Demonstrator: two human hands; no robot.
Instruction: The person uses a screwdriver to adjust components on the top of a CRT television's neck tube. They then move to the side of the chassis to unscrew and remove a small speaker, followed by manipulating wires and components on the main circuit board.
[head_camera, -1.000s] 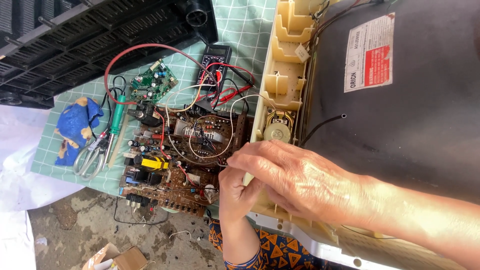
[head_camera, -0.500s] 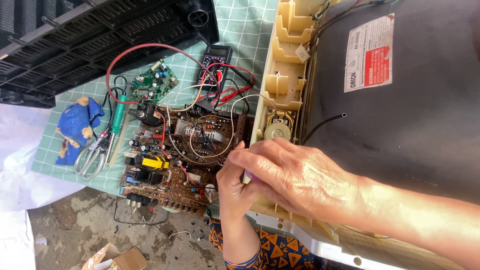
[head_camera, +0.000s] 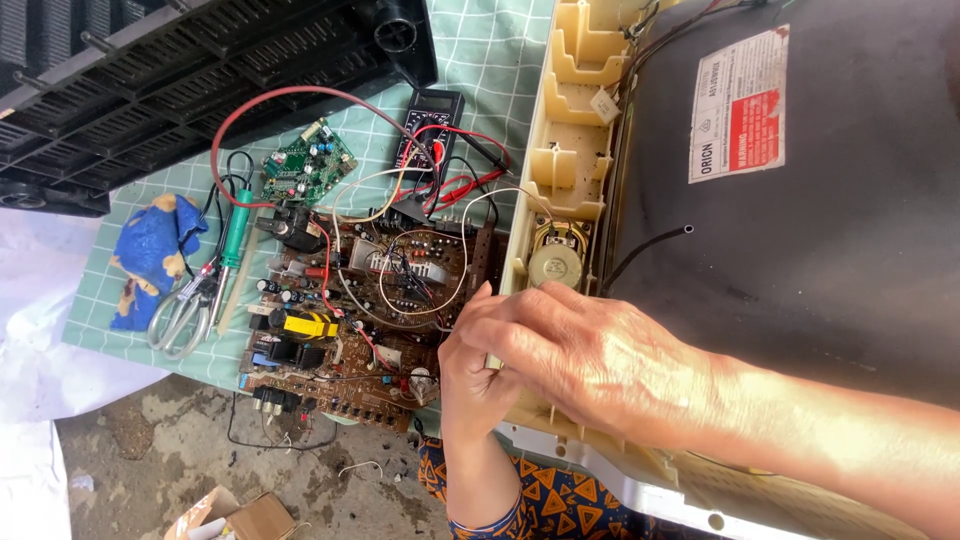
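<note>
**Both hands at the seam between the television shell and its circuit board**

Start with the biggest thing: the television shell (head_camera: 800, 300), dark inside with a cream plastic frame, fills everything from 12 through 5 o'clock. The black vented back cover (head_camera: 200, 90) lies at 10 to 11 o'clock. The circuit board (head_camera: 370, 310), brown and crowded with parts and wires, sits on the green grid mat (head_camera: 490, 60) just left of centre, touching the frame's edge.

Your right hand (head_camera: 600, 365) reaches in from 4 o'clock, fingers curled and bunched at the frame's lower edge, below the small round speaker (head_camera: 556, 262). Your left hand (head_camera: 475, 385) comes up from 6 o'clock, thumb raised against the board's right edge. I cannot tell what, if anything, either hand pinches; the right covers the spot.

My judgement: you work best here with a light, steady pull, keeping the loose white and red wires from snagging, and steadying the board with your left.

At 11 o'clock lies the black meter (head_camera: 432, 125), beside it a small green board (head_camera: 307, 160). At 9 o'clock are the green-handled soldering iron (head_camera: 235, 225), scissors (head_camera: 185, 315) and a blue rag (head_camera: 150, 250).
</note>
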